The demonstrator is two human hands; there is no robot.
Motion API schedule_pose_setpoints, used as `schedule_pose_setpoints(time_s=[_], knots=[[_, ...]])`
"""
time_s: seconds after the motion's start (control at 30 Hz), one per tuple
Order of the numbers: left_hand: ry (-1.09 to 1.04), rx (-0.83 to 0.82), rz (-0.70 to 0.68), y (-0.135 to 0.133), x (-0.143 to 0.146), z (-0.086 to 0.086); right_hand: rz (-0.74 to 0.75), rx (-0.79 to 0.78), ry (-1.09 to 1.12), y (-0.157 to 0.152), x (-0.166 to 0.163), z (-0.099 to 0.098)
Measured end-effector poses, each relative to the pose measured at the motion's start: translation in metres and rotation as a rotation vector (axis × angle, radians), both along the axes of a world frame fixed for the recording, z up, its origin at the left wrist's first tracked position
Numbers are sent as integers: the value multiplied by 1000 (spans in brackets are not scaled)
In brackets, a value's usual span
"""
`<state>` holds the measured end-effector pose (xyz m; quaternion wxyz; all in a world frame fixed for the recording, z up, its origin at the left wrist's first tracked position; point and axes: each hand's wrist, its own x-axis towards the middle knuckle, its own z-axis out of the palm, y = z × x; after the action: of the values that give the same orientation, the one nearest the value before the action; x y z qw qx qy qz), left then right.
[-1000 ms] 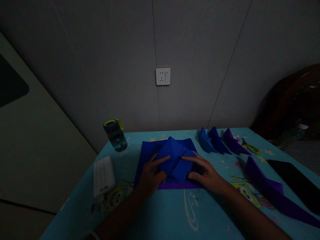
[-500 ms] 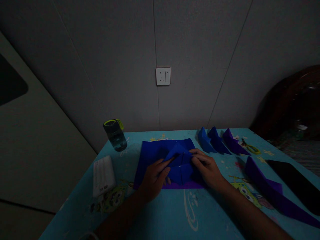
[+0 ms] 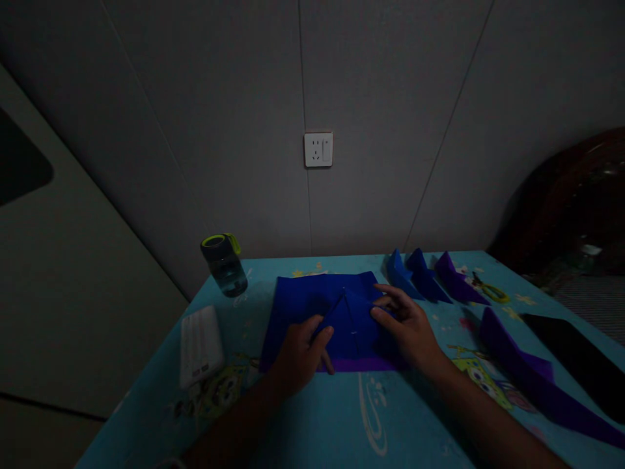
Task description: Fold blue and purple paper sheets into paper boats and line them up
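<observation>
A folded piece of blue paper (image 3: 356, 329) is held between my two hands, low over the table. It has a pointed top and a crease down its middle. My left hand (image 3: 299, 352) pinches its left side, thumb on top and fingers partly hidden under it. At its right edge, my right hand (image 3: 407, 326) grips with the thumb in front and the fingers behind, some of them raised. Beneath lies a flat blue sheet (image 3: 293, 299), with a purple sheet (image 3: 361, 365) showing along the near edge.
Three folded paper boats (image 3: 422, 277) stand at the back right near yellow-handled scissors (image 3: 493, 290). A larger purple folded paper (image 3: 532, 378) lies at right beside a black flat object (image 3: 576, 358). A bottle (image 3: 224, 267) and a white power bank (image 3: 201, 345) are at left.
The blue paper, earlier spread open in the middle with my left fingers inside, now lies flatter with its front closed. My right fingers have lifted slightly.
</observation>
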<state>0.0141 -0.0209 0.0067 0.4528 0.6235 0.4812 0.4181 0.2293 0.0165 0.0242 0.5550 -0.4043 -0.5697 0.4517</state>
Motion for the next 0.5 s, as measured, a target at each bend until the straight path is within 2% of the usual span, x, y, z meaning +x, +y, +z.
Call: schedule_pose_setpoints(time_s=[0.13,0.27,0.4,0.5], knots=[[-135,-48,61,0,3,3,33,-123,14,2,1,2],[-238,-65,93,2,2,9,-31,-74,-149,2,1,3],[-210,-25,93,3,0,10,-99,-15,-180,0,-1,3],[-136,4,102,3,-2,8,-29,-94,-130,0,-1,2]])
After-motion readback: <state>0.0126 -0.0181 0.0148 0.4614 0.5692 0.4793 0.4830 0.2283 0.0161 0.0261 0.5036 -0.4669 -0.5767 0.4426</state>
